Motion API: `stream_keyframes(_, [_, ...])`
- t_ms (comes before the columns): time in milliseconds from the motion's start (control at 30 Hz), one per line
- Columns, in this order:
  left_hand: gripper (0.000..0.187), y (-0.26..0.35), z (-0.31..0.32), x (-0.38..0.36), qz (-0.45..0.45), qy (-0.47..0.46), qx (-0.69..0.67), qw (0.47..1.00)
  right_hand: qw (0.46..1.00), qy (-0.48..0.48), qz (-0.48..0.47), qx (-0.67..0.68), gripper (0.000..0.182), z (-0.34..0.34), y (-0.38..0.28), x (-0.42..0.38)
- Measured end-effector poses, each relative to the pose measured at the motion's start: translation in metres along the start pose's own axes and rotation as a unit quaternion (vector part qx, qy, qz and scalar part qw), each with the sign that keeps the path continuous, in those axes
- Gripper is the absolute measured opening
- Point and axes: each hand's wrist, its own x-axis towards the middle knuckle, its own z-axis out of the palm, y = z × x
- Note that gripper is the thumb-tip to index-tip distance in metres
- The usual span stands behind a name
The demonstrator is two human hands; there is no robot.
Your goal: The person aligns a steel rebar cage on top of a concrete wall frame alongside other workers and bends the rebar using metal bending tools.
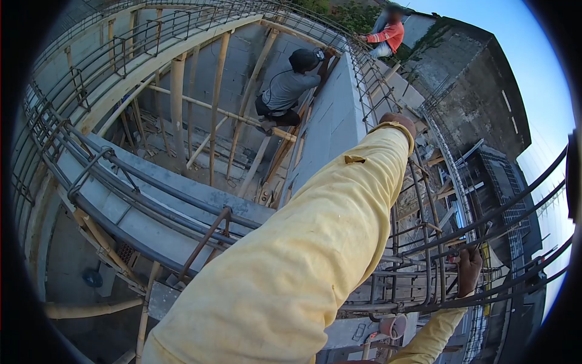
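Note:
My left arm, in a yellow sleeve with a small tear, stretches across the middle of the view. At its end my left hand (400,122) is over the rebar cage (370,91) on top of the block wall; its fingers are hidden from me. Lower right, my right hand (468,271) is closed among the bars where the cages meet. A thin dark piece shows near its fingertips, too small to name. Long curved rebars (515,221) run past this hand to the right edge, and square stirrups (427,242) stand just left of it.
A co-worker in a grey shirt (288,91) crouches against the block wall (330,130). Another person in a red top (393,37) sits farther back. Bamboo props (218,109) rise from the room below. A bucket (393,326) sits beneath the bars.

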Motion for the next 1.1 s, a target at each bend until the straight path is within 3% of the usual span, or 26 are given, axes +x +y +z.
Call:
stream_keyframes(400, [0.032, -0.001, -0.005, -0.004, -0.023, 0.020, -0.108, 0.994, 1.000, 0.005, -0.009, 0.004, 0.010, 0.001, 0.001, 0.001])
stream_keyframes(1100, [0.028, -0.002, -0.013, -0.010, -0.013, 0.004, -0.119, 0.993, 1.000, -0.004, -0.002, 0.000, 0.008, 0.000, -0.005, -0.001])
